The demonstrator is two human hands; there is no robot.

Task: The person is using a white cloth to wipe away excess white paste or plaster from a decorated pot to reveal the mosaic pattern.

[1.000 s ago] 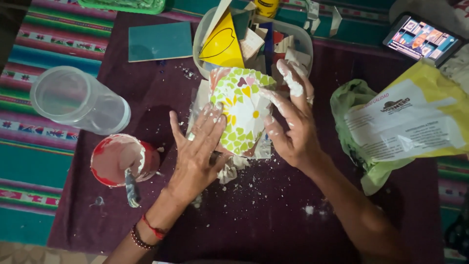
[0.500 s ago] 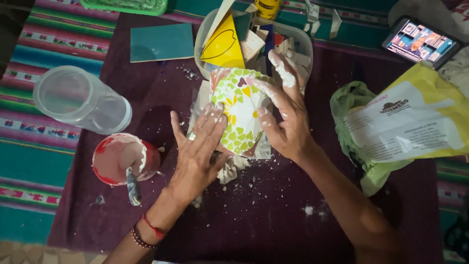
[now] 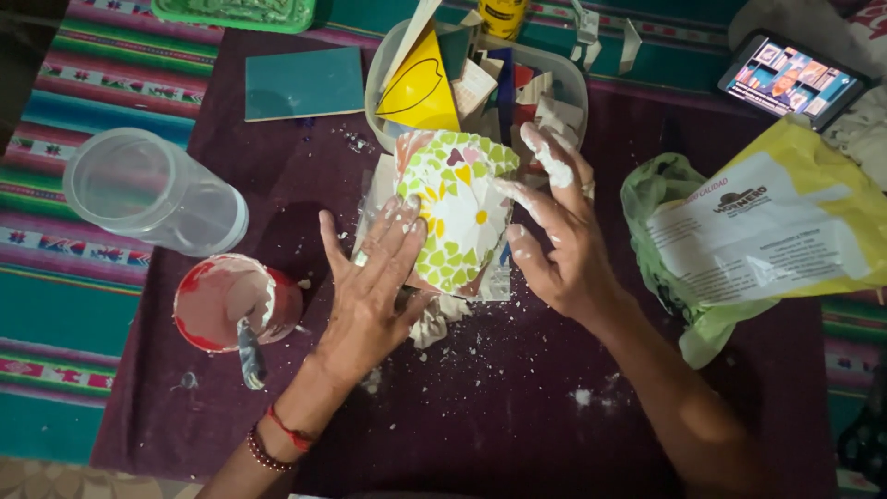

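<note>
Head view shows a mosaic pot (image 3: pixel 455 208) lying at centre frame on a purple cloth (image 3: pixel 517 407). Left hand (image 3: pixel 370 291) presses its lower side, fingers spread. Right hand (image 3: pixel 559 236), smeared white, touches its right edge with fingers seemingly loose; a red cup (image 3: pixel 231 300) sits lower left.

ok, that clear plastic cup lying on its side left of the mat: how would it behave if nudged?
The clear plastic cup lies on its side, so a nudge would probably roll it, likely curving since it looks tapered. It looks thin-walled and empty, so probably light and easy to send skidding. The walls may flex if squeezed. The red-rimmed paste cup right beside it could stop a roll that way.
</note>
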